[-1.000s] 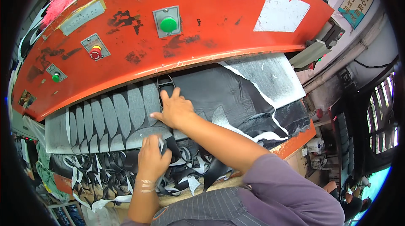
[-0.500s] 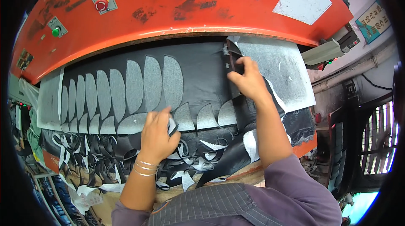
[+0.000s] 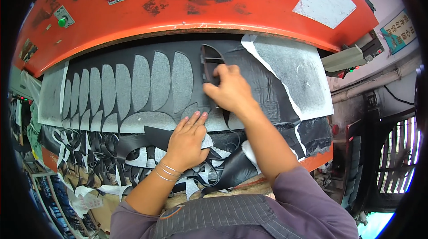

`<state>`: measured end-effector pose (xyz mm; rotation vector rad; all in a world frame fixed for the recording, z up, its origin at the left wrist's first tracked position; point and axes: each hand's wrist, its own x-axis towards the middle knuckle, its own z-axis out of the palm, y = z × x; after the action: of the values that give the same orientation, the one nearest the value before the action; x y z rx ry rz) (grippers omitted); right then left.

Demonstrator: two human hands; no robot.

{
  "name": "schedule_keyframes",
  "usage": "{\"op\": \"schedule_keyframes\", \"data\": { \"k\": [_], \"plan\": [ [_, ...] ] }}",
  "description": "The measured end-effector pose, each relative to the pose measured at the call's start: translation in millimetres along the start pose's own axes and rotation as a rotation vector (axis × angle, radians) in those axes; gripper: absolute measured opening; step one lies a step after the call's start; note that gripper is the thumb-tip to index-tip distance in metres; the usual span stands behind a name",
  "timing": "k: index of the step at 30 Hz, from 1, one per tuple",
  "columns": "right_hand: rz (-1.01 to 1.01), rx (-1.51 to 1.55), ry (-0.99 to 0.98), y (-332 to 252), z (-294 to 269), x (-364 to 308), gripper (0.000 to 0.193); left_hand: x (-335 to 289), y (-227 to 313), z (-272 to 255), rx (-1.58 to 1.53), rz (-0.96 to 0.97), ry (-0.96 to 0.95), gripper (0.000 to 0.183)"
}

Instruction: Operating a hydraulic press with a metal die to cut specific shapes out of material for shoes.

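My right hand [image 3: 229,88] grips the half-leaf die [image 3: 213,60], which has moved from the black sheet's [image 3: 258,74] right side to its middle, beside the last tall grey shape [image 3: 182,83], apparently over uncut material. My left hand [image 3: 189,143], fingers spread and released, lies at the sheet's near edge, where tangled scraps [image 3: 133,140] crowd; the red press [image 3: 178,11] overhangs its far edge, limiting room.

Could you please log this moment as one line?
Right hand: grips curved die | Left hand: palm down over black sheet | Die: beside grey cutouts
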<state>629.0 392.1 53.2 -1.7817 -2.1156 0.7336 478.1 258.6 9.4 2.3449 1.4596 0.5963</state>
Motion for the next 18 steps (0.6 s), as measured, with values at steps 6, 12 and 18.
{"op": "schedule_keyframes", "data": {
  "k": [6, 12, 18],
  "plan": [
    [-0.107, 0.064, 0.069, 6.5, 35.7, 4.9, 0.067, -9.8, -5.1, 4.2, -0.090, 0.009, 0.014, 0.041],
    [-0.449, -0.056, 0.100, 54.5, 43.7, -6.3, 0.078, -8.3, -7.0, 3.8, -0.176, 0.025, 0.013, 0.043],
    [-0.523, -0.121, 0.139, 54.3, 49.4, -6.6, 0.076, -11.9, -14.0, 6.8, -0.219, 0.031, 0.008, 0.042]
  ]
}}
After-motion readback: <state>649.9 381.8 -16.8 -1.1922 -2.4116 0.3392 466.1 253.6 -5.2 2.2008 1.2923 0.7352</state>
